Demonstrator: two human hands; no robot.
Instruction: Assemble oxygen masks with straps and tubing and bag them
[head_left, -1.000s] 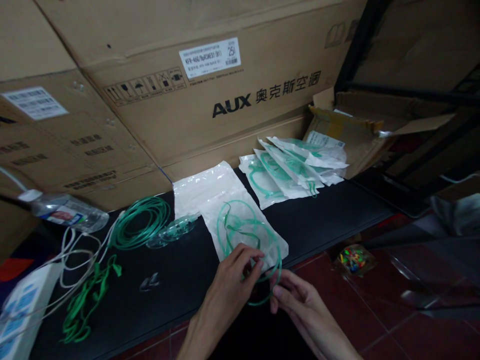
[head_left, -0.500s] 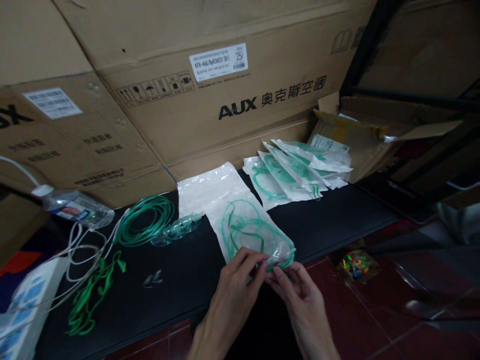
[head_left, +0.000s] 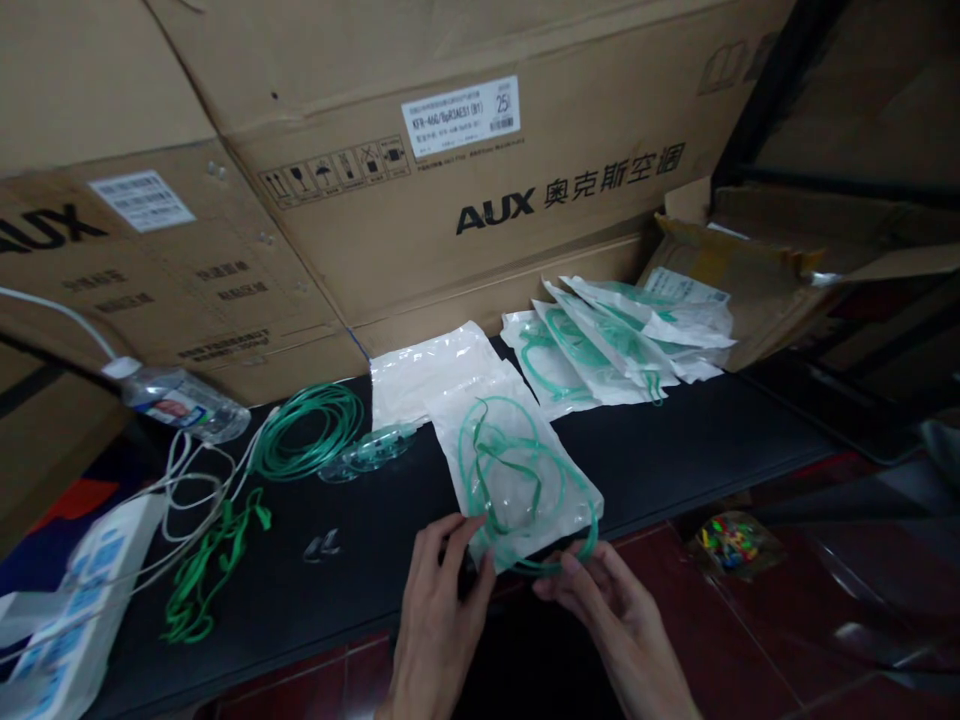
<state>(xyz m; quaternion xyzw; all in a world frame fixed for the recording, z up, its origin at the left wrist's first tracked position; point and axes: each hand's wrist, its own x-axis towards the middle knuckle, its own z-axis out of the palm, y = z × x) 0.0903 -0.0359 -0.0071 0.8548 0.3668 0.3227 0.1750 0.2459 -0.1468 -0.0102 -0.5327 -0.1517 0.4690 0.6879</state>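
Note:
A clear-and-white pouch [head_left: 551, 440] lies at the front of the black table, with coiled green tubing [head_left: 589, 545], a clear mask and a green strap [head_left: 517, 466] inside. Part of the tubing loops out past the pouch's near edge. My left hand [head_left: 444, 595] grips the near left corner of the pouch between thumb and fingers. With thumb and fingertips, my right hand [head_left: 611, 610] pinches the protruding loop. Left of the pouch lie a clear green-tinted mask [head_left: 367, 452], a coil of green tubing [head_left: 307, 432] and tangled green straps [head_left: 206, 570].
Behind stand large cardboard boxes [head_left: 420, 230]. Several filled pouches [head_left: 600, 335] overlap at the back right, beside an open carton [head_left: 742, 270]. A flat white pouch [head_left: 431, 375] lies behind. At left are a bottle [head_left: 184, 402], white cables and a power strip [head_left: 90, 600].
My hands have moved apart, the left to the pouch's left corner. More of the green tubing loop now sticks out at the near edge. The view has shifted slightly.

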